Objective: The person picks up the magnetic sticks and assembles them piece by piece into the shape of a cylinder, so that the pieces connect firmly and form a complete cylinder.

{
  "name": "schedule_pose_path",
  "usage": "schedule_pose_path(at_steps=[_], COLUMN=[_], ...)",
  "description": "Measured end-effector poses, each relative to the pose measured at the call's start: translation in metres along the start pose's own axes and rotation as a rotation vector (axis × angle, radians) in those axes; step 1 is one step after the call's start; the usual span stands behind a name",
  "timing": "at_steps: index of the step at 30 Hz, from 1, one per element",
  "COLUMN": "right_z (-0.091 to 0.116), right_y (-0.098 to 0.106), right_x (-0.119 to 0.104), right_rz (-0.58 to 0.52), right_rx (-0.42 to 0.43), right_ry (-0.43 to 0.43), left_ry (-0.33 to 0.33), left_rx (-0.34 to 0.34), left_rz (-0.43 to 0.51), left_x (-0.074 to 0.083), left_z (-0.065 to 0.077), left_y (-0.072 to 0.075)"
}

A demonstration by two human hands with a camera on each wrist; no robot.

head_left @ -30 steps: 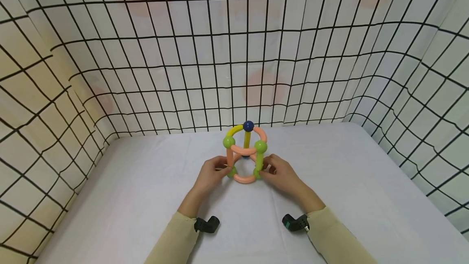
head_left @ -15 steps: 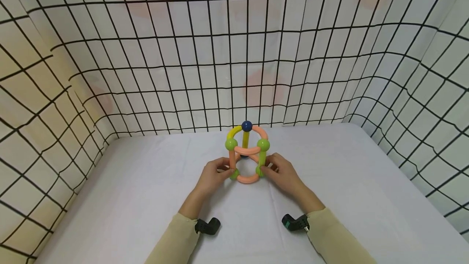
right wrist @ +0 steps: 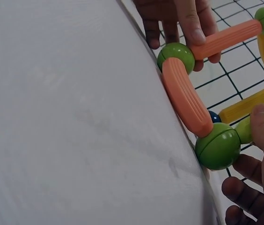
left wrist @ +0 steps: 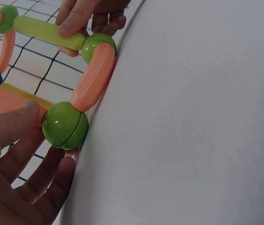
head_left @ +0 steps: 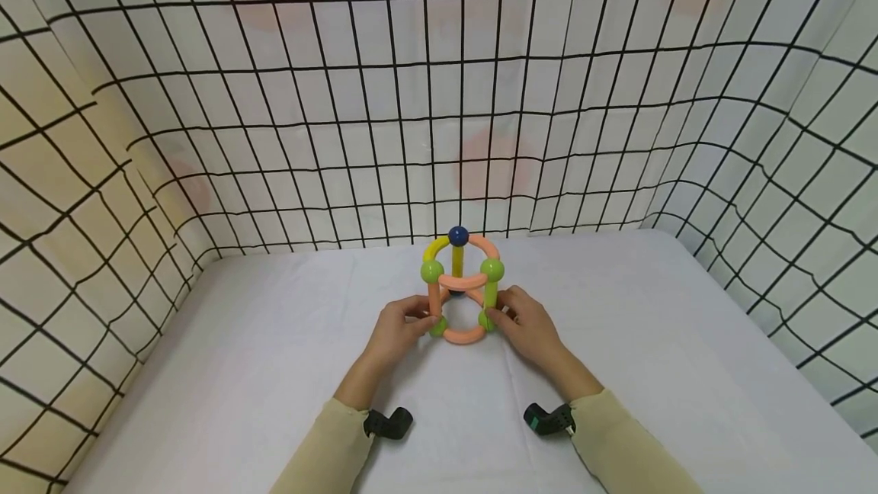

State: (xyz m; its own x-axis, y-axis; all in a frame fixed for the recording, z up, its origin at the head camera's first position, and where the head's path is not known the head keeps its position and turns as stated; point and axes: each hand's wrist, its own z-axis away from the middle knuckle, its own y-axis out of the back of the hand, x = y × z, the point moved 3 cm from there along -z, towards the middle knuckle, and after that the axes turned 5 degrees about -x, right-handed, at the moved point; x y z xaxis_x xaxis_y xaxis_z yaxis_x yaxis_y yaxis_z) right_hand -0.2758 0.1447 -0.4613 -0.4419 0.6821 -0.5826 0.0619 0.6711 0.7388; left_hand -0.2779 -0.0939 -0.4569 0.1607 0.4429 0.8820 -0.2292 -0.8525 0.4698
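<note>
A cage-like frame of toy building rods and balls [head_left: 463, 281] stands upright on the white tabletop, in the middle of the head view. Green balls [left wrist: 65, 125] join its front corners, and a dark blue ball [head_left: 458, 235] tops the back. My left hand [head_left: 399, 330] pinches the upright orange rod [head_left: 434, 297] at the front left, just above the lower ball. On the other side my right hand [head_left: 527, 326] pinches the upright light green rod [head_left: 491, 293] low down. A curved orange rod [right wrist: 186, 96] links the two lower front balls.
White cloth covers the table [head_left: 274, 372]. Black grid netting [head_left: 384, 97] over white sheeting rises behind and along both sides, with the back wall close behind the frame. A black camera [head_left: 389, 423] is strapped on each wrist.
The toy frame has turned slightly between my hands: its front balls shifted a little right and the blue top ball a little left. Both hands keep their hold.
</note>
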Motion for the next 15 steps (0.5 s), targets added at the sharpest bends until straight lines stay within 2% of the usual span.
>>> schedule_pose_path(at_steps=[5, 15], right_z=[0.0008, -0.0010], right_y=[-0.0015, -0.0042], right_x=[-0.0006, 0.0014], right_rz=[0.037, 0.040], right_rx=[0.006, 0.016], right_ry=[-0.007, -0.005], left_ry=[-0.003, -0.011], left_rx=[-0.006, -0.005], left_rz=[0.001, -0.003], left_x=[-0.0002, 0.0006], left_z=[0.0001, 0.0003], left_y=[-0.0003, 0.0002])
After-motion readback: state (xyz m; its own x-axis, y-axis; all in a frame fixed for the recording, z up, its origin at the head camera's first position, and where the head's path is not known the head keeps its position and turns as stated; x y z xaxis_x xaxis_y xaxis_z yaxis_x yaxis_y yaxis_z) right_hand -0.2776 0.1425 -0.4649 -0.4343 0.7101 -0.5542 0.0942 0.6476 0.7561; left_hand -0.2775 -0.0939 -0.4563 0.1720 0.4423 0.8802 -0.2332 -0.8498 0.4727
